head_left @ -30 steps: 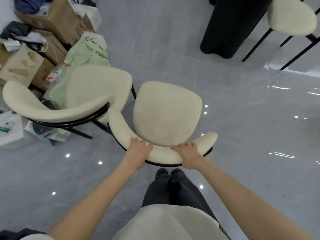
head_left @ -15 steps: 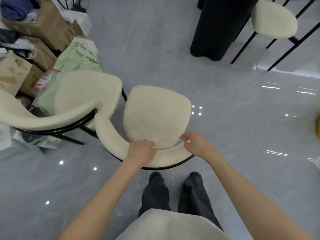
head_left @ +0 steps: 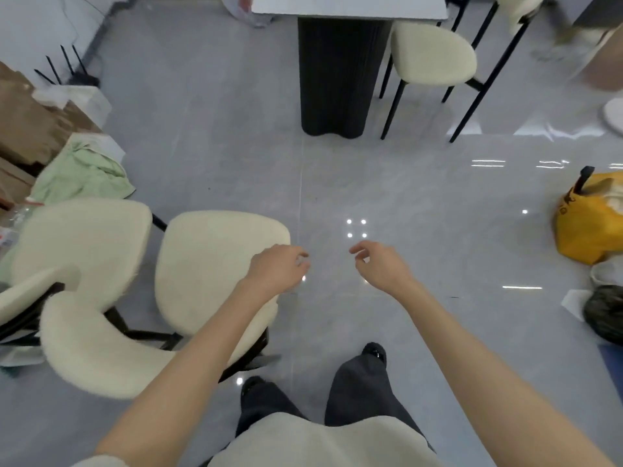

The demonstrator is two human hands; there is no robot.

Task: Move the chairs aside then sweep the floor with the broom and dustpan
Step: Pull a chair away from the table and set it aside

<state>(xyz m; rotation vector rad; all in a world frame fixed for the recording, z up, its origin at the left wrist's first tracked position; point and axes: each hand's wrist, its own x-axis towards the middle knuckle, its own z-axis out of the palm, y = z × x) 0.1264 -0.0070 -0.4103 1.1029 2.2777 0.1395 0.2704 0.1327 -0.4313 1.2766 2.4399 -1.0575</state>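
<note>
Progress looks to be partway through the first step. Two chairs stand bunched at the left side of the floor. The near chair is just beside the second chair, and both are close to the boxes and the green cloth along that edge. I judge these two to be parked.

Both hands are free, with fingers loosely curled round nothing. The left hand hangs over the right edge of the near chair's seat and seems clear of it. The right hand hangs over bare floor, a little apart from the left.

A third chair stands by the black pedestal of the desk at the far side. Part of a fourth chair shows at the top right corner. Both probably have to be shifted before sweeping, though that is a judgement.

Neither broom nor dustpan is in view, so sweeping has not begun. The open floor between the person's feet and the pedestal shows a few dark specks. A yellow bag and a black bag sit at the right edge and may get in the sweep's way.
</note>
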